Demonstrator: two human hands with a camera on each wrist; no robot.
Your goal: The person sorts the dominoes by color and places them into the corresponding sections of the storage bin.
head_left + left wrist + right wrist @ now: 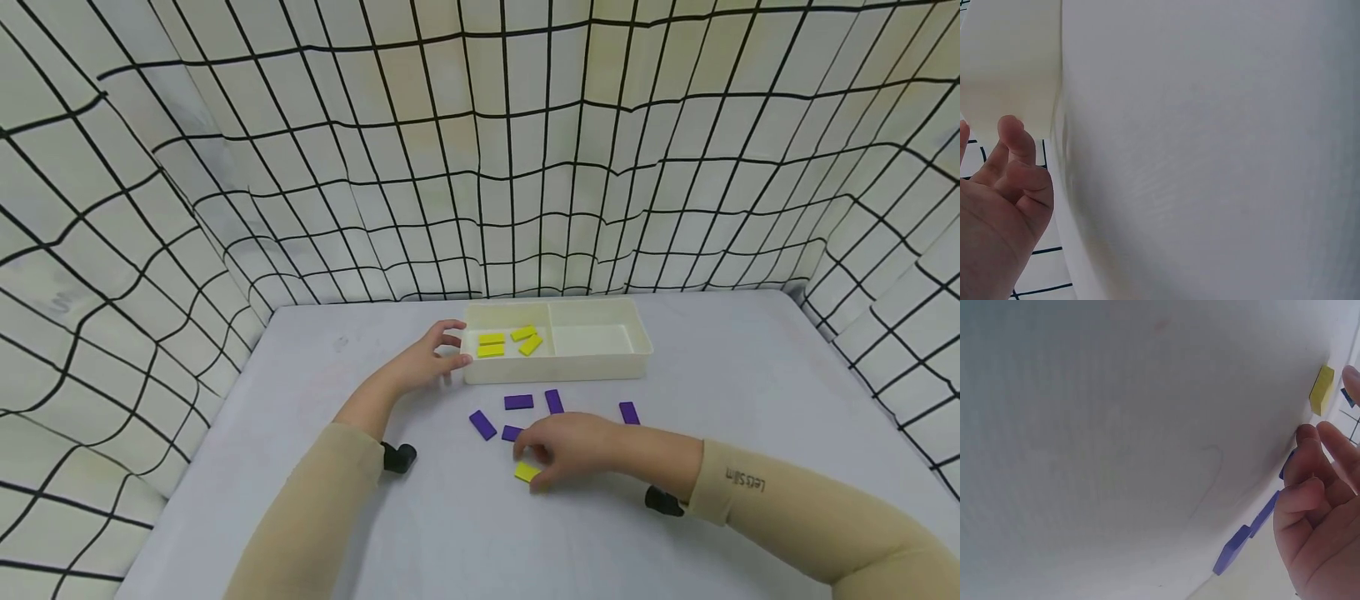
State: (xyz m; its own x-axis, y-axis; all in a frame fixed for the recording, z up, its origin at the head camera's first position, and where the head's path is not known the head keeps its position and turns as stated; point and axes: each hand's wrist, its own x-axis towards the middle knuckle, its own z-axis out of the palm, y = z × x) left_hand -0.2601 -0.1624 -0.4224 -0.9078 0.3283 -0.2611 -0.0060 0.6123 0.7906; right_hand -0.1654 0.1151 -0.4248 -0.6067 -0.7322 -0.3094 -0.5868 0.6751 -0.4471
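Note:
My right hand (573, 446) reaches low over the table, its thumb and fingers spread about a small yellow block (527, 472). In the right wrist view a gap shows between that yellow block (1322, 390) and the fingertips. At the left end of a white two-compartment box (555, 369), my left hand (427, 358) rests its thumb and a fingertip against the rim. The left wrist view shows its other fingers (1025, 178) loosely bent beside the box wall (1010, 69). Several yellow blocks (491, 351) lie in the box's left compartment.
Several purple blocks lie between the box and my right hand, among them a slanted purple block (483, 425) and a level one (518, 402). Another purple block (628, 412) sits beyond the right forearm. Black-lined netting (510, 167) surrounds the white table (300, 367).

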